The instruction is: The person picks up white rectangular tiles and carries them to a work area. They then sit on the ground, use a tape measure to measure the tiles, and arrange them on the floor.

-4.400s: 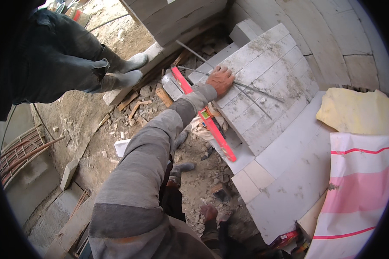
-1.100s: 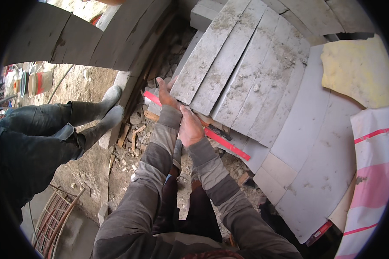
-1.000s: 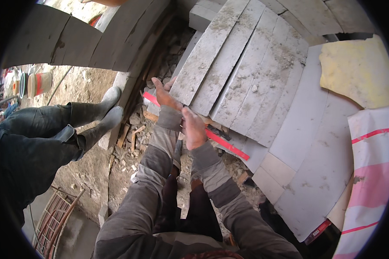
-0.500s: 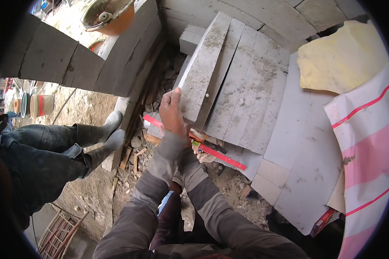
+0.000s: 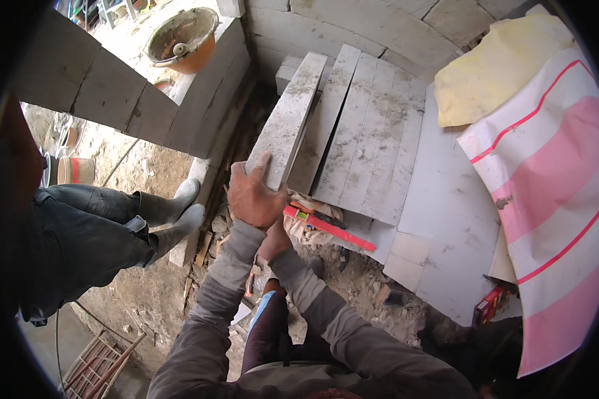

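Nearest the camera, two grey-sleeved forearms rise from the lower edge toward a stack of pale stone slabs. The right hand [image 5: 275, 241] sits lower, tucked under the near end of the long grey slab [image 5: 289, 130]; most of it is hidden behind the left wrist, so whether its grip is closed cannot be told. Just above it, the left hand [image 5: 254, 196] lies on the slab's near end, fingers [image 5: 263, 163] spread over the top face and curled around the edge, a grip wrapped on the stone. The slab runs away from that grip up and to the right, its near end raised above the neighbouring slabs, its far end close to the curved block wall [image 5: 353, 23].

Just right of the hands, a red spirit level [image 5: 329, 228] lies slanted across rubble and crumpled paper, near but apart from the left hand. Beyond it the other slabs [image 5: 373, 146] lie side by side, flat, touching the lifted one along its right side. To the left, another person's legs in grey rubber boots [image 5: 173, 216] stand on the dirt floor. Farther right lie a pink-striped white sheet [image 5: 546, 173] and a yellow cloth [image 5: 492, 73]. At the far top, an orange bucket [image 5: 183, 40] rests on a block wall.
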Motion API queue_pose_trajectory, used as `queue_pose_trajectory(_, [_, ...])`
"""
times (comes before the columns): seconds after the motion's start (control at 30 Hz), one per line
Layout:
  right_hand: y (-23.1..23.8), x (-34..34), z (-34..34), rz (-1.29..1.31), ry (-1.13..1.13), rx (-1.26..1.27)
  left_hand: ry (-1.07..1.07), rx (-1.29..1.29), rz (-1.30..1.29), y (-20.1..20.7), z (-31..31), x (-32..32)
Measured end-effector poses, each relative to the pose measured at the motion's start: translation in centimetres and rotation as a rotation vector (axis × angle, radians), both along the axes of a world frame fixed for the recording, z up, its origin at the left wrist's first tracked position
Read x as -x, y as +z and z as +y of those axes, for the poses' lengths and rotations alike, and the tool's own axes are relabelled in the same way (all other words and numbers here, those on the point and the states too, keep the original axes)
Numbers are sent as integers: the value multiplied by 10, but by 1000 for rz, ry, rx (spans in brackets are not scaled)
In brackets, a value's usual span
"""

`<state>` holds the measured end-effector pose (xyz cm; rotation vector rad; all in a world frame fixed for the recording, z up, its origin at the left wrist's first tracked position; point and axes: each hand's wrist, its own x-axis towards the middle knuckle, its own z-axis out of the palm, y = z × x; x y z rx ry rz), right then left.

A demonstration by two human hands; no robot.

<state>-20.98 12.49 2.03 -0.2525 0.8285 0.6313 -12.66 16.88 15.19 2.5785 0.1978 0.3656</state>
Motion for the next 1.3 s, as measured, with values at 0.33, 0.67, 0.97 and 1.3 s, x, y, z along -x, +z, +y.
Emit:
queue_pose_trajectory(0.33, [51,-15,-6,-183,-219,-517,-257,-232,473,110,17,-25])
queue_pose_trajectory(0.67, [-3,13,0,-269,-19,-352,-152,28,1108,-27,56,-170])
queue_pose_trajectory(0.97, [-9,90,-5,-492,202,-239,-10,-21,850,24,78,-81])
queue_pose_trajectory(1.3, [-39,-11,-127,-571,488,1767,-54,-200,607,186,151,139])
